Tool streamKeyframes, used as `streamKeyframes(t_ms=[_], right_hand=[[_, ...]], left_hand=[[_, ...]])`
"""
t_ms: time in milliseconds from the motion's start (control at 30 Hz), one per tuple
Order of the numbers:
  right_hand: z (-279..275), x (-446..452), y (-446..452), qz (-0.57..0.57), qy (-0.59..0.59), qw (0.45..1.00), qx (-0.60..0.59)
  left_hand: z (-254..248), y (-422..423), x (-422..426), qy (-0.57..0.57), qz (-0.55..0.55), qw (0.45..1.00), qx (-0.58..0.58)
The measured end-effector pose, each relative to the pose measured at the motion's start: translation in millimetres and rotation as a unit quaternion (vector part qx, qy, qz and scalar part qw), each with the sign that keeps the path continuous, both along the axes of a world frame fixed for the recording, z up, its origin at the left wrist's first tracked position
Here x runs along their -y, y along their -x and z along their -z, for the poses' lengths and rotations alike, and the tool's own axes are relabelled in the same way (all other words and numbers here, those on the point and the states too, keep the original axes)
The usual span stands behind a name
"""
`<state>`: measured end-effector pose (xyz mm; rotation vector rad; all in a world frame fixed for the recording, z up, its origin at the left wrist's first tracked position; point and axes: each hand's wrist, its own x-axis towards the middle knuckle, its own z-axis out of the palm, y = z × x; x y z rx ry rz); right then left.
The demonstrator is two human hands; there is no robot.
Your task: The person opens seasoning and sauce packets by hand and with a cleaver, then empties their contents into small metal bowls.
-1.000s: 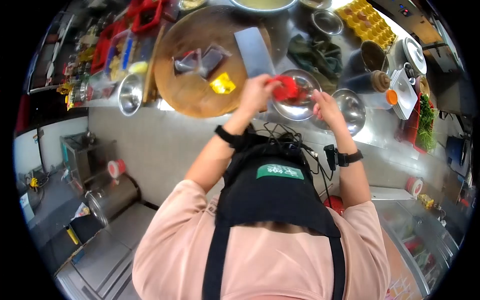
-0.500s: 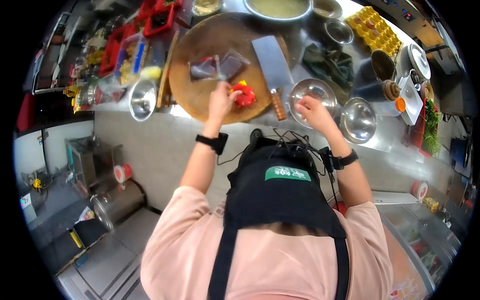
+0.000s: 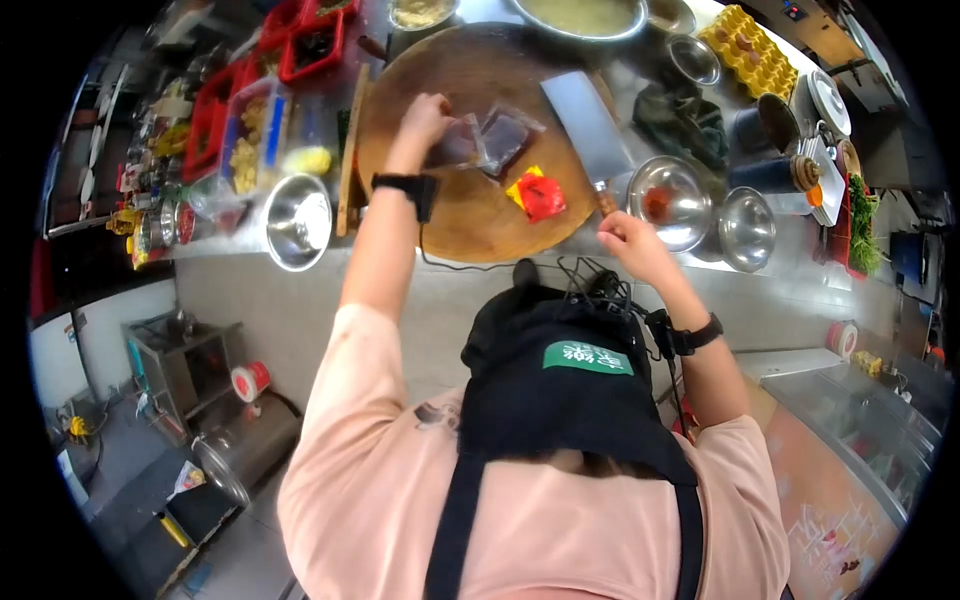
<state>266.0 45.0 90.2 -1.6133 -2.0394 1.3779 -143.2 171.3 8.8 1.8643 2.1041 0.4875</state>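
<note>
Your left hand point(image 3: 426, 120) curls at the board's ten o'clock, by the left dark packet point(image 3: 457, 146); I can't tell whether it pinches it. Your right hand point(image 3: 630, 242), fingers bent, sits beyond four o'clock beside the cleaver point(image 3: 588, 122)'s handle, contact unclear. A red packet point(image 3: 542, 199) lies toward five on the round board point(image 3: 455, 215).

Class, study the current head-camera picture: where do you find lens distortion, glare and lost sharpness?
Head view: the scene sits in a rounded frame with black corners, wide-lens style; head view: bright white glare on the left steel bowl; head view: the jars at far left look smeared, and the print on the red packet is unreadable.
</note>
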Motion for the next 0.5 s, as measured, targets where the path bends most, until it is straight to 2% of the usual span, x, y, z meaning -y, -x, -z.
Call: streamKeyframes(t_ms=[33,67,133,267,333,400,467,500], right_hand=[[-1,1,2,0.006,0.016,1.000,0.013],[-3,3,4,0.009,0.015,1.000,0.016],[-9,9,7,0.026,0.010,1.000,0.013],[0,16,0,0.050,0.005,0.999,-0.004],[-2,19,-6,0.059,-0.001,0.998,-0.027],[2,23,-16,0.086,0.000,0.995,-0.043],[-12,29,-25,0.076,-0.011,0.997,0.000],[-16,33,-28,0.074,-0.027,0.997,-0.010]], left_hand=[[-1,2,-7,0.061,0.038,0.997,0.010],[-2,4,-10,0.060,0.042,0.997,0.013],[-8,2,-14,0.128,0.105,0.986,-0.007],[-7,14,-19,0.164,0.145,0.975,0.038],[-9,24,-12,0.051,0.154,0.986,0.028],[-30,18,6,-0.017,0.077,0.995,0.061],[0,43,1,-0.091,0.026,0.995,0.013],[-7,42,9,-0.122,0.042,0.992,-0.013]])
